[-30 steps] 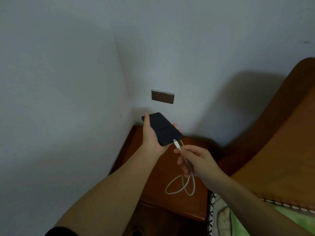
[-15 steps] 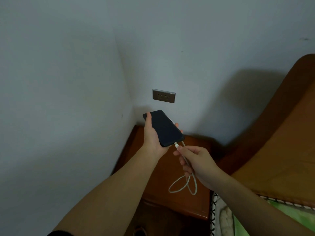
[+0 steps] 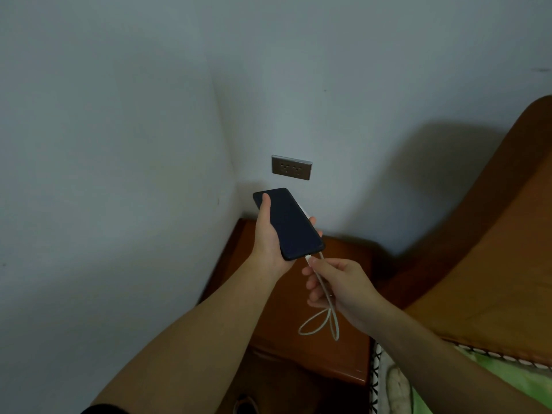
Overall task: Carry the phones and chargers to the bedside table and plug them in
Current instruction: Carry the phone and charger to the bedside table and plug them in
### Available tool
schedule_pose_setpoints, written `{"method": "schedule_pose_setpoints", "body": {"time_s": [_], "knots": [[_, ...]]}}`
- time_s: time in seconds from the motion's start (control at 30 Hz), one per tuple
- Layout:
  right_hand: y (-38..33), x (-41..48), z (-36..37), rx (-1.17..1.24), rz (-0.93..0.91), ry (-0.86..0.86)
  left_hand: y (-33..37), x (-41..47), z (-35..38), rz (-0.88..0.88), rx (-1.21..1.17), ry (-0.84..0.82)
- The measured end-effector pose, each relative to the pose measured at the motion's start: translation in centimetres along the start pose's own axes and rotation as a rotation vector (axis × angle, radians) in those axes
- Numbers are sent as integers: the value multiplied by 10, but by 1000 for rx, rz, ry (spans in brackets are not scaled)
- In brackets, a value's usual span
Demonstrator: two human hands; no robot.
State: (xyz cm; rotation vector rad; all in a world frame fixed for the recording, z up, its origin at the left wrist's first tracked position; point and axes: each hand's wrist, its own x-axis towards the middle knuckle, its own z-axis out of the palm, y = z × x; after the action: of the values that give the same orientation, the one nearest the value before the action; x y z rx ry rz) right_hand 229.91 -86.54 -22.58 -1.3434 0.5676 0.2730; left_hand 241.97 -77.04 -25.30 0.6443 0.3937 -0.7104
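Wears a dark, near-black sleeve (image 3: 101, 410) on the left arm; shows only as a thin curved sliver at the bottom edge. Leaves the left forearm (image 3: 194, 333) bare from that hem down to the left hand (image 3: 268, 243). Has the right forearm (image 3: 433, 354) bare too, right out to the frame edge, and the right hand (image 3: 343, 288) likewise uncovered. Too dim to tell the sleeve's fabric or cut.

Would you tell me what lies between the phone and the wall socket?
Head view: only bare wall separates the phone from the wall socket.
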Motion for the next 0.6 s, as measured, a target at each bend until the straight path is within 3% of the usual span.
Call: {"method": "schedule_pose_setpoints", "body": {"time_s": [0.3, 0.43, 0.53, 0.6], "knots": [[0, -1, 4, -21, 63, 6, -1, -3, -5, -1, 64, -60], [1, -1, -14, -411, -238, 309, 0, -7, -6, -33, 76, -128], [-12, 13, -32, -263, -328, 466, 0, -18, -11, -117, 49, -312], [-23, 27, -34, -186, -209, 365, -2, -24, -17, -190, 56, -389]]}}
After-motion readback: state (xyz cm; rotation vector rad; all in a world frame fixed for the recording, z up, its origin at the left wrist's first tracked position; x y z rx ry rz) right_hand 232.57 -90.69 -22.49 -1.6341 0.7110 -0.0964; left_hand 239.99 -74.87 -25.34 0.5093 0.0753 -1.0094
